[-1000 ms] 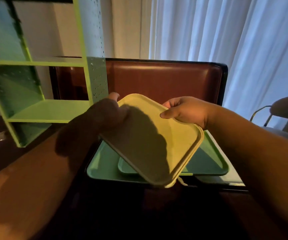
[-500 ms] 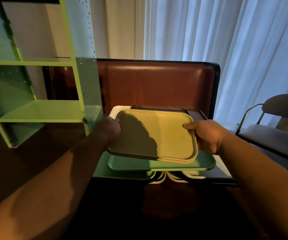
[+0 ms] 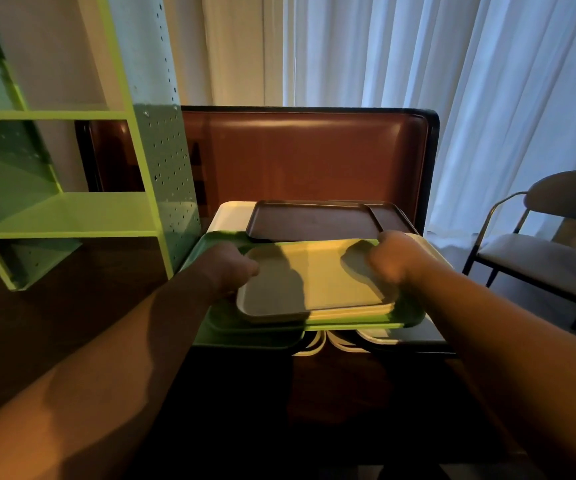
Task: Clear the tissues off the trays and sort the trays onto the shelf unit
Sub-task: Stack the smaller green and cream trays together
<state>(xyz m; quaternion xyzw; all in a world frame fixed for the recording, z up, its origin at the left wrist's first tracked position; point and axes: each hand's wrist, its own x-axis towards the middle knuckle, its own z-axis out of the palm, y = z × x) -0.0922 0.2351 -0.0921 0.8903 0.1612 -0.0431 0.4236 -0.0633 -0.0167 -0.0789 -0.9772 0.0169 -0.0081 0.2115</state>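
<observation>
The yellow tray (image 3: 314, 278) looks stiff, light and slick, so its two short edges seem the safest hold. It is pale, rectangular and bare of tissues. The left hand (image 3: 225, 268) and right hand (image 3: 392, 259) each clamp an end, apparently resting it on the green tray (image 3: 407, 315), right of the shelf unit (image 3: 71, 211).

shelf unit (image 3: 71, 216): top, left cut off | right hand (image 3: 395, 259): blurred | lower trays (image 3: 317, 344): mostly hidden
</observation>
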